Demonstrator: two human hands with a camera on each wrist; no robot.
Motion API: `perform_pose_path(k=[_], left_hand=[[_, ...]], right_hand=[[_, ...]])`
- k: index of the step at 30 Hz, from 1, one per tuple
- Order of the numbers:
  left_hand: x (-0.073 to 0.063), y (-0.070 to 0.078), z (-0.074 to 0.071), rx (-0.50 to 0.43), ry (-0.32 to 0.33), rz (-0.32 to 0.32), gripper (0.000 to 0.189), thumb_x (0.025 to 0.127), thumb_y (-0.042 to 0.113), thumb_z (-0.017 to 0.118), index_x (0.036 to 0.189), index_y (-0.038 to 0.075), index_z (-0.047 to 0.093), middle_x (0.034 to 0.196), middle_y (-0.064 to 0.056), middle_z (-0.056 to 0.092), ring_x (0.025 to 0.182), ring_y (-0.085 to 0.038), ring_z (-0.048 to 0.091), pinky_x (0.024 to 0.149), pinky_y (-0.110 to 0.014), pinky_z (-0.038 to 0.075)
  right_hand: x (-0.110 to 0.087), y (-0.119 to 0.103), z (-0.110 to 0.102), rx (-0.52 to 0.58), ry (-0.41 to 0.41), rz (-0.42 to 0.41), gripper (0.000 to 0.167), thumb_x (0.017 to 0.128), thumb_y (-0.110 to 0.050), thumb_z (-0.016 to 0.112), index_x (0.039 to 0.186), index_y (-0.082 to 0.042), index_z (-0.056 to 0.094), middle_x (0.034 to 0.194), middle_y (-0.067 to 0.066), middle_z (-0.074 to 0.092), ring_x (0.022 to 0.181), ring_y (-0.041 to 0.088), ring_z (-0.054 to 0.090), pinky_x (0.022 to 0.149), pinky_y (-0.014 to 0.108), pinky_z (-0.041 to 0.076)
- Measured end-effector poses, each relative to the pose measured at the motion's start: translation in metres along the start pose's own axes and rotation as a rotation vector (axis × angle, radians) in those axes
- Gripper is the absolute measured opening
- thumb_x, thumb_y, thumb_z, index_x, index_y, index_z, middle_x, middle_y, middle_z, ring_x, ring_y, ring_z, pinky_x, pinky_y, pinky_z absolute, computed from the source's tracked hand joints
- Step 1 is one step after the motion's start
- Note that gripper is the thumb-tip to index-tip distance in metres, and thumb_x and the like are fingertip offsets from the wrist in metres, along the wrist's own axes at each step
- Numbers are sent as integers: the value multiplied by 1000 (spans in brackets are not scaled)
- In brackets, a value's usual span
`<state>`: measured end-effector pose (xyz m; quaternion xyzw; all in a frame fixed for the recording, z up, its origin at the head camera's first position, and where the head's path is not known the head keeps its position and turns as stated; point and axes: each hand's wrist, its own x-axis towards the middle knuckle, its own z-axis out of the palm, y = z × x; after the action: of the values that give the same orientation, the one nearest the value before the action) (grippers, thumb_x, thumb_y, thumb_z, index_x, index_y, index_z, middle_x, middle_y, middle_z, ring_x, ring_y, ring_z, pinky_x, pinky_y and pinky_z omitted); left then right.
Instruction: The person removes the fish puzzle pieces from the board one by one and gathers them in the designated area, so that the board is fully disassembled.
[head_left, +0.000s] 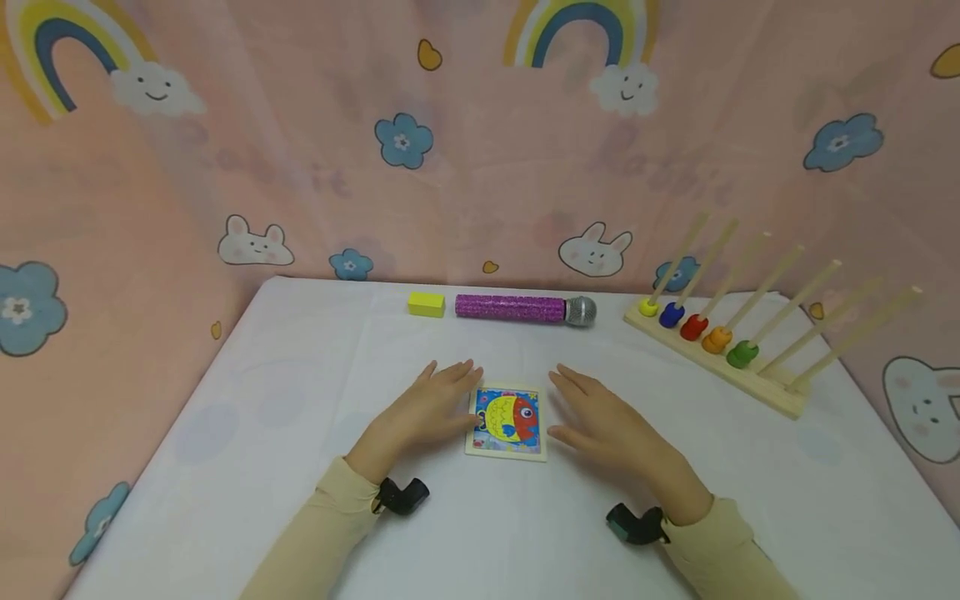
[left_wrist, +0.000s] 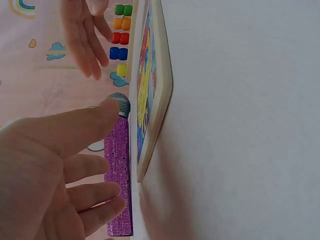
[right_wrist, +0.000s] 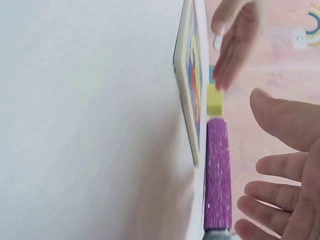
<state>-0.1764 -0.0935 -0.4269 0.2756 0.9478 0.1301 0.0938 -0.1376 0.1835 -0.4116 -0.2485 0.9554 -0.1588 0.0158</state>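
A small square fish puzzle (head_left: 508,422) with a pale wooden frame lies flat on the white table, its picture a yellow and red fish on blue. My left hand (head_left: 422,408) hovers by its left side with fingers extended, the thumb overlapping the puzzle's left edge in the head view. On the other side, my right hand (head_left: 611,421) is held just off the right edge, fingers loosely straight. Both wrist views show the palms facing each other across the puzzle (left_wrist: 156,95), holding nothing. The puzzle (right_wrist: 187,80) appears edge-on there.
Behind the puzzle lie a yellow block (head_left: 426,304) and a purple glittery microphone (head_left: 510,307) with a silver head. At the back right stands a wooden peg rack (head_left: 712,358) with coloured beads on several upright pegs. A pink patterned cloth (head_left: 480,192) hangs behind the table.
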Motion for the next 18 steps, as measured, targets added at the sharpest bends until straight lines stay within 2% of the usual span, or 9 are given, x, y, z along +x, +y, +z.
perform_pose_path(k=[6,10,15,18], left_hand=[[10,2,5,-172,-10,46,69,90,39,63,145,8,38,152,-7,35,140,-23,34,116,-38,29],[11,-3,11,-302,9,63,67,89,33,65,145,6,38,150,-7,38,139,-21,35,115,-34,31],[12,-12,18,-376,49,88,65,89,34,66,144,9,41,149,-7,41,138,-22,37,114,-36,33],[14,-16,22,-401,77,113,62,89,33,66,142,10,44,147,-8,44,137,-24,39,114,-38,33]], right_hand=[[32,-18,9,140,-38,-36,62,89,-32,66,139,-2,45,141,15,48,131,31,45,108,48,40],[48,-24,15,230,-77,-60,54,89,-27,66,133,-1,51,130,12,57,120,26,54,103,44,46],[61,-28,20,332,-128,-57,42,89,-23,67,124,-2,58,115,9,62,103,21,59,96,41,51],[66,-28,26,350,-114,-48,36,88,-22,67,119,-4,61,111,7,60,98,18,56,93,39,52]])
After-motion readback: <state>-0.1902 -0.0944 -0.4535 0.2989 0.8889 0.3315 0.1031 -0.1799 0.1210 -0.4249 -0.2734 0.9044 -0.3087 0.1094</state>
